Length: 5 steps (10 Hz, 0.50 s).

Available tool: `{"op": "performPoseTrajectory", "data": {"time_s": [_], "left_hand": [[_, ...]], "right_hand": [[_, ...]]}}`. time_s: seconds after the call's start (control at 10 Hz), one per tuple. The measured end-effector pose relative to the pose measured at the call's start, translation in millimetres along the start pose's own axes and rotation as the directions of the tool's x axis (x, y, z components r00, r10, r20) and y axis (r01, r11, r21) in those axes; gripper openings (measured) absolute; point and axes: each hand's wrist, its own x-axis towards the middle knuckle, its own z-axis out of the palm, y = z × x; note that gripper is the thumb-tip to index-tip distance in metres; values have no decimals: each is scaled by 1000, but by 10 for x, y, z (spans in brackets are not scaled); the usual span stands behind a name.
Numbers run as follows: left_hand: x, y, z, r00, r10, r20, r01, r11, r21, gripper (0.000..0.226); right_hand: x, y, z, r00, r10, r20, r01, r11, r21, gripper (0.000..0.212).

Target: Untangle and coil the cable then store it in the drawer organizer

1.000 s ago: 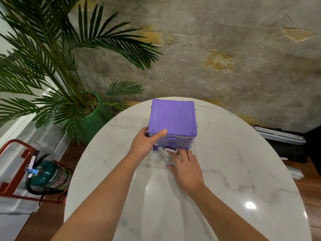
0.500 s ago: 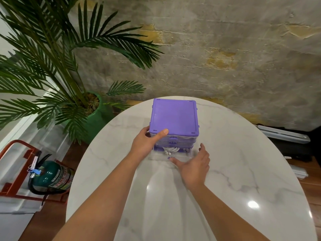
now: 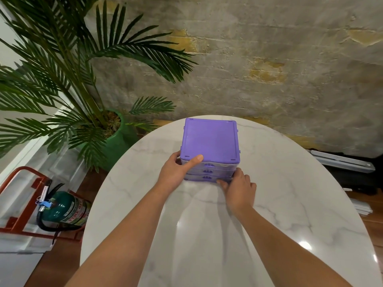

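Both hands (left (image 3: pixel 176 172), right (image 3: pixel 238 185)) hold the purple drawer organizer (image 3: pixel 209 139) on the marble table (image 3: pixel 290 204).

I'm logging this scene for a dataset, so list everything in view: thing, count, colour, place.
drawer organizer: one, purple top, clear drawers, far end of the table, drawers shut
table: one, white marble, round, centre
palm plant: one, green, in a green pot, left of the table
fire extinguisher: one, dark green, lying in a red stand, floor, left
wall: one, grey with yellow patches, behind
left hand: holds the organizer's near left corner
right hand: fingers at the bottom drawer's front
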Motion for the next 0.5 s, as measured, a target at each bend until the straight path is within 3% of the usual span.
{"op": "performPoseTrajectory", "data": {"time_s": [0.1,0.3,0.4,0.5], "left_hand": [[-18,23,16,1000,2,10,-2,1000,-5,74],[-78,67,70,999,-6,37,6,1000,11,43],[-128,80,78,1000,-17,9,17,999,38,47],[-132,96,87,997,-8,-77,19,989,147,98]], "right_hand": [[15,28,-42,999,-1,44,1,1000,15,35],[25,73,-220,973,-1,231,-64,960,274,35],[-16,115,-380,949,14,316,-120,940,319,51],[-12,146,-540,951,-19,307,-92,936,341,57]]}}
